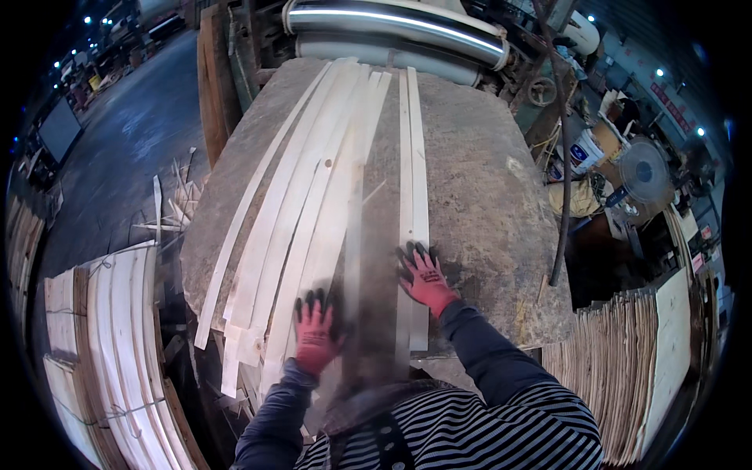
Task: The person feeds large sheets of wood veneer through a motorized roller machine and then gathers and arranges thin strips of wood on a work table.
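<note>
My left hand [315, 338], in a red glove with dark fingertips, reaches over the near end of a fan of long pale wood strips [291, 200]. Its fingers are stretched out and apart, and blur hides whether they touch the wood. My right hand [427, 280], gloved alike, lies with spread fingers on a pair of narrow wood strips [417, 164] that run lengthwise on the table. Between the two hands is a blurred, see-through strip shape [354, 235]. The strips rest on a worn brown tabletop [478, 172].
Metal rollers [395, 35] cross the table's far end. Tied bundles of wood strips [121, 337] stand at left, and stacked thin sheets [611, 368] at right. A dark hose [564, 157] hangs along the right edge. Beyond it are a white bucket [581, 153] and a round fan [644, 172].
</note>
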Tool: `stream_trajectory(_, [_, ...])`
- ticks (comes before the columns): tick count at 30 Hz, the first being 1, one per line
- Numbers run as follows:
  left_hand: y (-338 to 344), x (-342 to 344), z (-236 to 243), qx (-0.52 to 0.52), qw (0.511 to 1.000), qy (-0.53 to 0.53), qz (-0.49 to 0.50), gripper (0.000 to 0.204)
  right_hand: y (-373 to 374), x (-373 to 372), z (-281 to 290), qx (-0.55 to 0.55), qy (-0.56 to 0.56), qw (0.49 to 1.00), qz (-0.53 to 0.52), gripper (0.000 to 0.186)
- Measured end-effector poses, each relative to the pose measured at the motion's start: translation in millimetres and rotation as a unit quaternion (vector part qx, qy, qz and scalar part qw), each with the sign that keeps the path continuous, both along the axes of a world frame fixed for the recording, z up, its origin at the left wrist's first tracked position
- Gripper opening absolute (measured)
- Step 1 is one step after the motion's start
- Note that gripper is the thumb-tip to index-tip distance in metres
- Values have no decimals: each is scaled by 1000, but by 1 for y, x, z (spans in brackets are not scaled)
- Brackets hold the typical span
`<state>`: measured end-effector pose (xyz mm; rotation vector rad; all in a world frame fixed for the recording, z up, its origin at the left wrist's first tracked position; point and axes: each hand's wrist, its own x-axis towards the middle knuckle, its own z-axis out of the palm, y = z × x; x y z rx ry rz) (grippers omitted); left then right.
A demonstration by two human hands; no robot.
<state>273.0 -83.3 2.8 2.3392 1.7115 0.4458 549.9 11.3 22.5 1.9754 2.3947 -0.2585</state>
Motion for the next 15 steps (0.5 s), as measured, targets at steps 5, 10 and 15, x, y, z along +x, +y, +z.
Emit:
stream_trajectory(5, [11, 34, -19, -16, 997, 12, -71, 70, -39, 1, -9, -35, -2, 996, -86, 66])
stream_trajectory(10, [72, 69, -13, 87, 974, -6, -207, 64, -13, 55, -10, 41, 3, 985, -167, 61])
stream_trajectory(15, [66, 92, -9, 71, 986, 28, -149, 67, -42, 61, -22, 102, -13, 983, -153, 64])
